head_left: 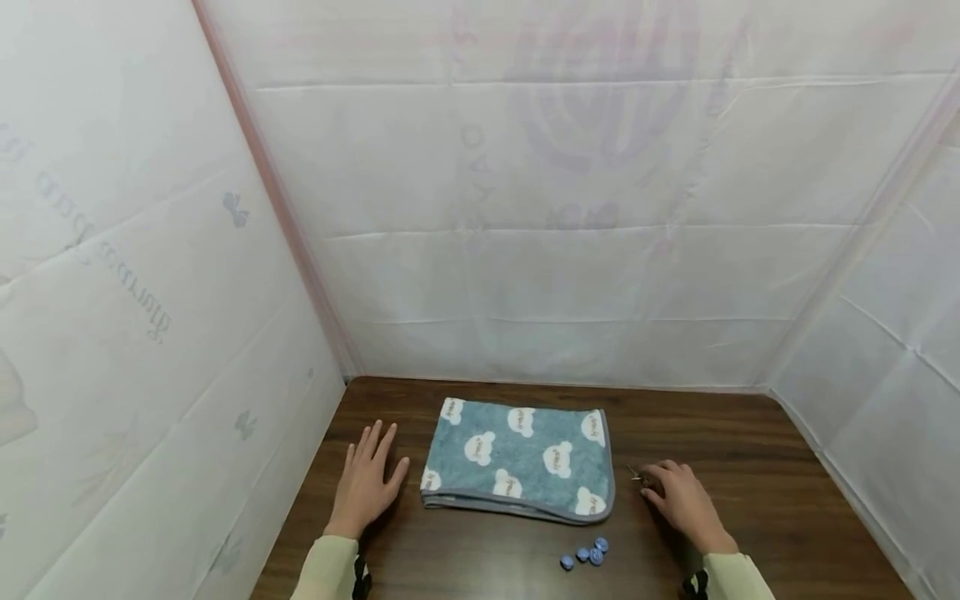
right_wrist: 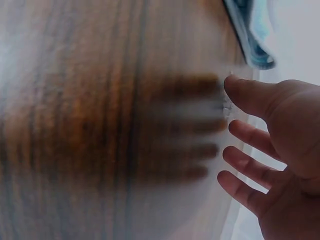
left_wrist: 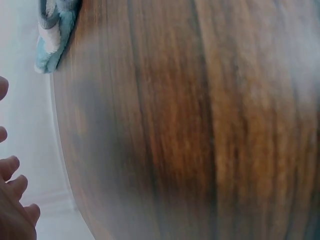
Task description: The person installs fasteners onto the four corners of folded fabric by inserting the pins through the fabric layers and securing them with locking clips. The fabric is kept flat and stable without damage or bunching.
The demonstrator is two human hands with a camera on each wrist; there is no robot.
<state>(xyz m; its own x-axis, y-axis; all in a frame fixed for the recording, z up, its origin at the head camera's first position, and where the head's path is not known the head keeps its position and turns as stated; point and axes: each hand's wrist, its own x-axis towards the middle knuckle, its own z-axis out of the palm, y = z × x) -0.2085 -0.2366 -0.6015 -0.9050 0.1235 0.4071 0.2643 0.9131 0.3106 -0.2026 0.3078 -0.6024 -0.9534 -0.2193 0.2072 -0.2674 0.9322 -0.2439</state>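
Observation:
A folded blue-green blanket [head_left: 517, 458] with white bear-head prints and a grey edge lies on the brown wooden table [head_left: 480, 550]. To its left my left hand [head_left: 365, 483] rests on the table with fingers spread, holding nothing. On the right side my right hand [head_left: 682, 500] has its thumb and fingers bent around a small, thin metallic thing [head_left: 636, 476]. Its kind is too small to make out. In the right wrist view, that thing [right_wrist: 226, 106] shows just past the thumb; whether the fingers pinch it is unclear. Several small blue round pieces [head_left: 596, 556] lie in front of the blanket.
White printed sheets hang as a back wall [head_left: 570, 275], a left wall [head_left: 150, 333] and a right wall [head_left: 892, 350] around the table. A blanket corner [left_wrist: 50, 50] shows at the left wrist view's upper left.

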